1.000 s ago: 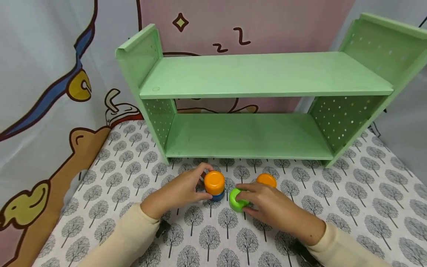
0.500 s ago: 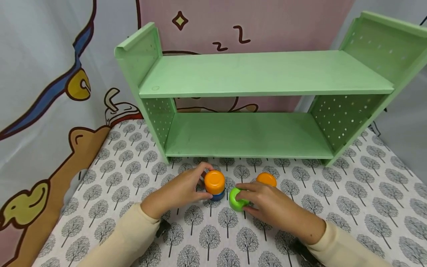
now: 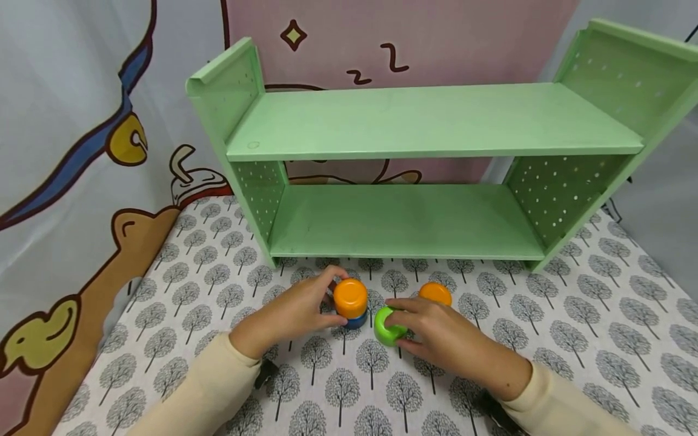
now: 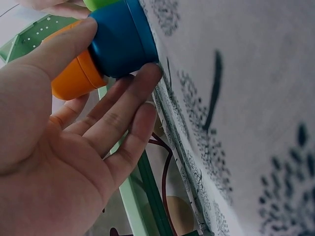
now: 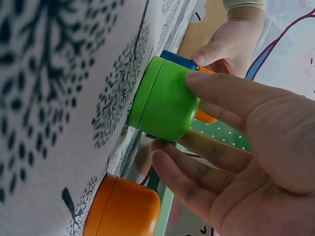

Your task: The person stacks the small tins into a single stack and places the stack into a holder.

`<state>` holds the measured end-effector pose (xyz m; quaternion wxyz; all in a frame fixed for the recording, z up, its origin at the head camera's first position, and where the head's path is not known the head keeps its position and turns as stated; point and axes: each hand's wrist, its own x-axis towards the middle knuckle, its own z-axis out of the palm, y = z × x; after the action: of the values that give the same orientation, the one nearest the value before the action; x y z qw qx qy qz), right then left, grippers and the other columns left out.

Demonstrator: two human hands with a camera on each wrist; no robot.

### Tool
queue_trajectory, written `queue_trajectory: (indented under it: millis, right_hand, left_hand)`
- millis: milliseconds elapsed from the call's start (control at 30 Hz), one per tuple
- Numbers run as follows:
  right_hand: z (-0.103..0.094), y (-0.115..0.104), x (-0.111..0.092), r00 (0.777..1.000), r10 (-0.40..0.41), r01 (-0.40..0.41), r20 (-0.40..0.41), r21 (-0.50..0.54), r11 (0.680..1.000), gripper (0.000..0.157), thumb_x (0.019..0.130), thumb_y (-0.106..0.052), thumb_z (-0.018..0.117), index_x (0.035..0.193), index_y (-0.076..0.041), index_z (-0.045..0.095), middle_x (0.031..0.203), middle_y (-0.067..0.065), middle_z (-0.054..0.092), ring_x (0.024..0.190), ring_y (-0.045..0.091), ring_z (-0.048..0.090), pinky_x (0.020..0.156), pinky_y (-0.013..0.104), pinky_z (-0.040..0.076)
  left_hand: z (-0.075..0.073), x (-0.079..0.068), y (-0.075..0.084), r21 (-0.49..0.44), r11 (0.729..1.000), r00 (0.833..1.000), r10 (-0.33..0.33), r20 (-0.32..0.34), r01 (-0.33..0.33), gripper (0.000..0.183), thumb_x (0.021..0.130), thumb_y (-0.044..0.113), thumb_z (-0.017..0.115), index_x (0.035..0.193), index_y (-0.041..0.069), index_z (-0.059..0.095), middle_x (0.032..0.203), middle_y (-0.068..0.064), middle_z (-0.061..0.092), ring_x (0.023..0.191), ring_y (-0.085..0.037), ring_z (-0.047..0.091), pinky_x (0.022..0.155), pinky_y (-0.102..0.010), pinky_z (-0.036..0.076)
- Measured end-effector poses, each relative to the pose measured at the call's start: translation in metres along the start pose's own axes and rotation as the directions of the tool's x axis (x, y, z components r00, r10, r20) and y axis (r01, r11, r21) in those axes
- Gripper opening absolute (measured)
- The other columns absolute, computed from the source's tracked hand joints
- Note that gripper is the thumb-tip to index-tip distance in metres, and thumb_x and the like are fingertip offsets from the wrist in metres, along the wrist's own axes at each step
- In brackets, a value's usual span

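On the cloth, an orange cup [image 3: 351, 298] stands on top of a blue cup [image 3: 356, 320], both small and rounded. My left hand [image 3: 297, 309] grips this stack from the left; the left wrist view shows the thumb and fingers on the blue cup [image 4: 123, 39]. A bright green cup [image 3: 388, 327] sits upright just to the right of the stack. My right hand [image 3: 436, 330] holds it between thumb and fingers, and covers part of it. Behind that hand stands a second orange cup [image 3: 435, 293], partly hidden in the head view but plainer in the right wrist view.
A pale green two-tier shelf [image 3: 409, 221] with perforated side panels stands behind the cups. The tabletop has a white cloth [image 3: 218, 375] printed with grey trees. Cartoon-printed curtains [image 3: 65, 72] hang at the back and left.
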<state>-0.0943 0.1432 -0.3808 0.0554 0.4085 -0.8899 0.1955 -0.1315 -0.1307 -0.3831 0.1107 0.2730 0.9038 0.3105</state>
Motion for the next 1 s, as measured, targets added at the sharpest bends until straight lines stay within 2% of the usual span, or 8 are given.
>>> queue_trajectory:
  millis: [1000]
  right_hand:
    - [0.0001, -0.0008, -0.0001, 1.0, 0.001, -0.001, 0.003, -0.001, 1.0, 0.034, 0.072, -0.01, 0.088, 0.101, -0.019, 0.074, 0.123, 0.012, 0.07, 0.109, 0.028, 0.069, 0.086, 0.035, 0.061]
  left_hand:
    - [0.0008, -0.0007, 0.0007, 0.024, 1.0, 1.0, 0.001, -0.008, -0.001, 0.073, 0.08, 0.023, 0.085, 0.138, 0.017, 0.04, 0.123, -0.008, 0.067, 0.102, -0.019, 0.066, 0.088, -0.036, 0.057]
